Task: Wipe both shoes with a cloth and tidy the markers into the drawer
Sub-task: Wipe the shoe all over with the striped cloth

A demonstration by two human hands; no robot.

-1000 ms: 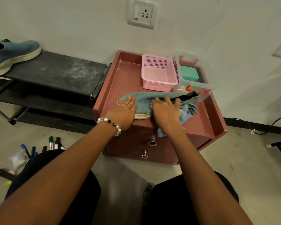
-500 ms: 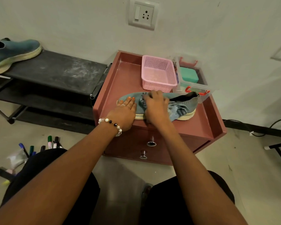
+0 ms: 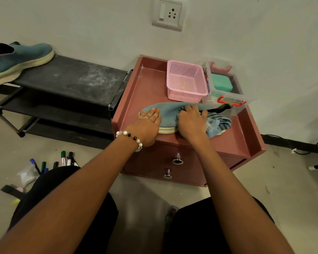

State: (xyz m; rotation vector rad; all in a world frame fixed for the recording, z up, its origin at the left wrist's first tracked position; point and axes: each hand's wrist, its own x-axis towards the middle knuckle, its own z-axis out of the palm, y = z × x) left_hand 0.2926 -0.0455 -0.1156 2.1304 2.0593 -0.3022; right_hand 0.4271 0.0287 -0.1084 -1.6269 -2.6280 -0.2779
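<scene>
On top of the drawer unit [image 3: 149,85], the right hand [image 3: 191,123] presses the cloth [image 3: 218,123] flat-fingered on the shoe [image 3: 170,112], now further toward the heel; the left hand [image 3: 147,125] (fingers flat) steadies the toe. Markers [image 3: 62,160] lie on the floor, left.

Present are two blue-green knit shoes [image 3: 170,111] [image 3: 17,59], one striped blue cloth [image 3: 218,124], one pink plastic mesh basket [image 3: 186,83], two chrome drawer knobs [image 3: 177,160] [image 3: 167,174] and about six markers [image 3: 63,158].

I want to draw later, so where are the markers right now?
The markers are on the floor at the lower left of the head view, below the black shoe rack and beside the person's left knee.
</scene>
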